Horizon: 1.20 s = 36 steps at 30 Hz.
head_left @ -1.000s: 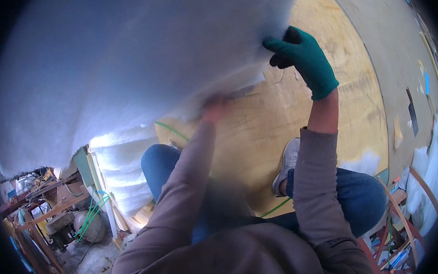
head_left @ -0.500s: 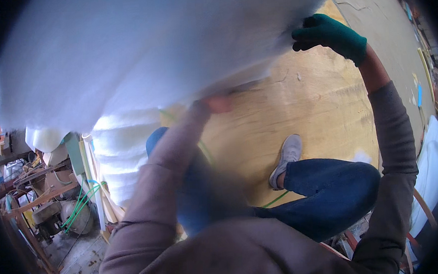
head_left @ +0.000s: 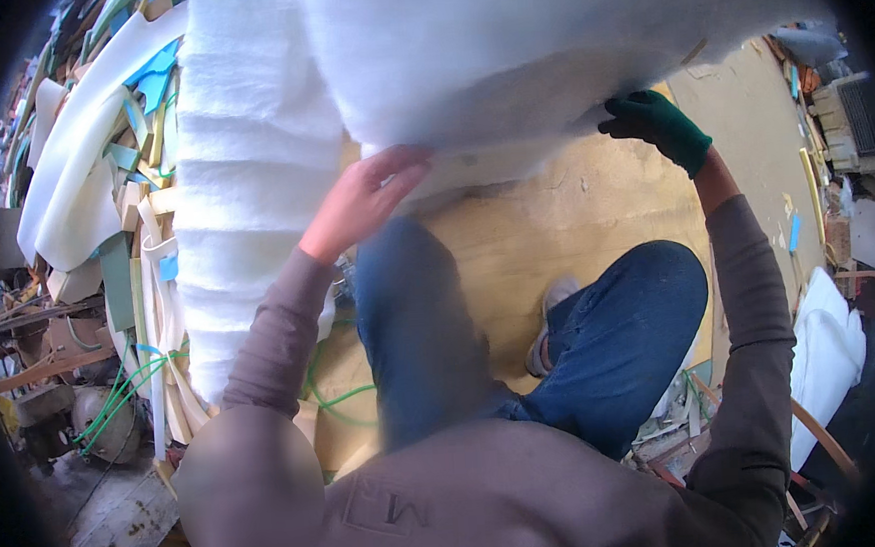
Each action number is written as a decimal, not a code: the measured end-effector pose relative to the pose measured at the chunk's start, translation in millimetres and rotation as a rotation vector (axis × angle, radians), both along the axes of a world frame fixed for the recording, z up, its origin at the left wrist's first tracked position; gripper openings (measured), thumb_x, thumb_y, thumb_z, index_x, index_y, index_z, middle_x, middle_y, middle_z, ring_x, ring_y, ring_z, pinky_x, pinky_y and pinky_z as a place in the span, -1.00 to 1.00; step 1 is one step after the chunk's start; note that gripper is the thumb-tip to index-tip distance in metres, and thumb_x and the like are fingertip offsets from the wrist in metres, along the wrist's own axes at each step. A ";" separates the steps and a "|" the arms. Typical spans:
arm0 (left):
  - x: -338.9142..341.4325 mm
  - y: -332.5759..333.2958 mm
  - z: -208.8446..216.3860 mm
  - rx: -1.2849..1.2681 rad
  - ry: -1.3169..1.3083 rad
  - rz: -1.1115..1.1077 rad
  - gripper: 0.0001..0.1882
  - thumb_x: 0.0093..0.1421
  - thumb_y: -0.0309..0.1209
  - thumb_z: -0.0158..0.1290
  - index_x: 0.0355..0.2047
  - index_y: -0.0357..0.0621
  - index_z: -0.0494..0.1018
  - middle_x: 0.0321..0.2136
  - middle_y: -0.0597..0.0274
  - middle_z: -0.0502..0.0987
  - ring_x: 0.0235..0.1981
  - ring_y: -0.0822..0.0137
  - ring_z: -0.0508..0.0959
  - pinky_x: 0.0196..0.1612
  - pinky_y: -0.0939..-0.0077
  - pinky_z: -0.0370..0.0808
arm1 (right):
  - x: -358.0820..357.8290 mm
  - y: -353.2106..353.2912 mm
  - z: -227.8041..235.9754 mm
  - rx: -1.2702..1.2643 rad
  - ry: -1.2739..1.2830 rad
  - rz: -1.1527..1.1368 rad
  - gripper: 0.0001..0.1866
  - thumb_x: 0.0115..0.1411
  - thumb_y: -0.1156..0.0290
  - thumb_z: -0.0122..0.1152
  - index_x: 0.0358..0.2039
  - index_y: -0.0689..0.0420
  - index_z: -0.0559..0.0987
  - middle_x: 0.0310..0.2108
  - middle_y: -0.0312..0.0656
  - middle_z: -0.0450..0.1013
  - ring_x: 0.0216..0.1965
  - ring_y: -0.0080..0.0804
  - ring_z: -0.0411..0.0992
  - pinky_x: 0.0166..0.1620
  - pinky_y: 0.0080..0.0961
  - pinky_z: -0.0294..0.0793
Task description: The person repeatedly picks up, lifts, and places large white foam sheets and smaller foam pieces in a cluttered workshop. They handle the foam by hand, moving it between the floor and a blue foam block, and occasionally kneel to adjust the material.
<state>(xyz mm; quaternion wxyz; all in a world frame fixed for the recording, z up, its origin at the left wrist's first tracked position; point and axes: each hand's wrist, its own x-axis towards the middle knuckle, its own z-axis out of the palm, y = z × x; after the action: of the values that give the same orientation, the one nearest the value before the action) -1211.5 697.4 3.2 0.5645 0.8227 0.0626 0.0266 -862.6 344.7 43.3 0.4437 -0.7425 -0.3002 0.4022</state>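
A thick, fluffy white sheet of batting [head_left: 543,26] hangs raised across the top of the view, blurred by motion. My bare left hand [head_left: 372,192] is at its lower left edge, thumb and fingers closing toward each other on the sheet's rim; the fingertips are partly blurred. At the right end of the same edge, my right hand [head_left: 657,130], in a dark green glove, has its fingers bent around the batting. Underneath lies a tan board [head_left: 594,204]. Another length of white batting [head_left: 242,185], in ridged layers, stands at the left.
Foam offcuts [head_left: 134,142] in white, blue and yellow are heaped at the far left. Below them are a round metal tank [head_left: 106,424] and a green cord [head_left: 341,410]. A white sheet [head_left: 824,360] and a finned unit [head_left: 854,123] are at the right. My knees are bent over the board.
The view has shifted left, showing more of the layered batting and foam pile. The raised batting now sits farther right in view, and my left hand appears higher and farther left.
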 end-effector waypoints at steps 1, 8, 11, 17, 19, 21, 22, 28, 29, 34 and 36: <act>2.5 2.7 -1.8 0.007 -0.023 0.014 -0.60 0.55 -0.25 0.11 0.21 -0.30 0.56 -0.02 0.16 0.73 0.07 0.37 0.65 0.18 0.40 0.55 | 1.1 1.3 0.8 0.023 -0.020 0.041 -0.50 0.45 0.26 0.29 0.22 0.38 0.54 0.08 0.04 0.62 0.07 -0.14 0.69 0.18 -0.32 0.71; 17.5 16.6 -20.9 -0.015 -0.133 0.083 -0.69 0.52 -0.36 0.11 0.08 -0.36 0.62 -0.19 0.13 0.75 -0.10 0.39 0.69 0.03 0.44 0.62 | 5.2 5.6 -3.6 0.003 0.211 -0.159 -0.55 0.45 0.41 0.24 0.26 0.36 0.54 0.16 0.02 0.58 0.12 -0.17 0.66 0.18 -0.37 0.70; 16.2 13.5 -18.9 0.005 -0.133 0.146 -0.73 0.49 -0.38 0.14 0.02 -0.37 0.64 -0.26 0.13 0.74 -0.21 0.40 0.69 -0.06 0.44 0.63 | -1.3 1.8 -9.8 0.073 0.194 -0.156 -0.55 0.45 0.42 0.24 0.26 0.36 0.54 0.15 0.03 0.58 0.11 -0.15 0.66 0.17 -0.38 0.71; 9.4 -7.2 6.4 0.208 -0.100 0.537 -0.68 0.22 -0.33 0.45 -0.16 -0.31 0.66 -0.38 0.21 0.68 -0.38 0.37 0.60 -0.22 0.37 0.58 | -18.2 -0.2 -16.0 0.180 0.278 -0.297 -0.52 0.51 0.23 0.26 0.24 0.32 0.51 0.06 0.03 0.62 0.09 -0.08 0.67 0.19 -0.27 0.67; 12.7 -8.1 16.3 0.188 -0.217 0.482 -0.60 0.20 -0.32 0.46 -0.07 -0.31 0.62 -0.28 0.13 0.67 -0.27 0.26 0.61 -0.13 0.30 0.57 | -22.3 3.7 -14.6 0.096 0.100 -0.240 -0.49 0.47 0.20 0.31 0.24 0.33 0.51 0.05 0.00 0.62 0.06 -0.13 0.68 0.17 -0.29 0.68; 16.9 -4.8 23.1 0.157 -0.221 0.410 -0.51 0.19 -0.31 0.47 0.02 -0.32 0.59 -0.17 0.06 0.65 -0.17 0.16 0.62 -0.03 0.24 0.57 | -26.7 7.1 -13.0 0.110 0.177 -0.300 -0.46 0.46 0.19 0.34 0.25 0.33 0.51 0.03 -0.02 0.63 0.03 -0.18 0.69 0.12 -0.31 0.70; 19.3 -1.8 25.0 0.137 -0.223 0.378 -0.47 0.18 -0.30 0.48 0.06 -0.32 0.57 -0.12 0.03 0.64 -0.11 0.10 0.63 0.02 0.21 0.57 | -28.7 8.7 -12.5 0.108 0.168 -0.315 -0.44 0.45 0.18 0.35 0.26 0.33 0.52 0.01 -0.04 0.64 -0.01 -0.20 0.70 0.09 -0.32 0.71; 28.3 10.4 23.5 0.377 -0.395 0.313 -0.36 0.15 -0.33 0.49 0.16 -0.34 0.51 0.04 -0.10 0.63 0.05 -0.04 0.64 0.13 0.15 0.56 | -40.7 8.9 -10.0 0.064 0.166 -0.426 -0.50 0.39 0.23 0.39 0.19 0.30 0.58 -0.13 -0.11 0.63 -0.16 -0.33 0.67 0.01 -0.39 0.68; 28.0 8.8 23.1 0.415 -0.407 0.322 -0.36 0.14 -0.33 0.49 0.16 -0.32 0.51 0.03 -0.10 0.63 0.05 -0.05 0.64 0.13 0.16 0.56 | -42.8 7.0 -9.0 0.073 0.152 -0.426 -0.51 0.39 0.22 0.40 0.18 0.28 0.58 -0.12 -0.12 0.62 -0.17 -0.33 0.68 0.00 -0.39 0.68; 21.5 -6.8 28.7 0.282 -0.526 0.484 -0.28 0.06 -0.33 0.55 0.18 -0.26 0.46 0.04 -0.06 0.58 0.06 -0.04 0.61 0.13 0.20 0.55 | -52.9 -4.8 3.2 0.213 0.104 -0.471 -0.57 0.40 0.26 0.39 0.19 0.18 0.59 -0.12 -0.23 0.61 -0.18 -0.35 0.69 -0.02 -0.37 0.70; 17.8 -12.4 34.5 0.273 -0.576 0.522 -0.24 0.03 -0.34 0.57 0.19 -0.23 0.45 0.05 -0.03 0.55 0.06 -0.01 0.60 0.13 0.22 0.54 | -52.5 -6.4 10.6 0.249 0.071 -0.482 -0.61 0.39 0.32 0.36 0.16 0.18 0.58 -0.12 -0.24 0.59 -0.19 -0.36 0.68 -0.02 -0.38 0.70</act>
<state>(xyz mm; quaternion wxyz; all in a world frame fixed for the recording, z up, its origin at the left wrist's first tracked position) -1193.6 685.0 37.6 0.4189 0.8053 0.1046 0.4064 -915.1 338.3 53.8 0.6247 -0.7177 -0.1461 0.2706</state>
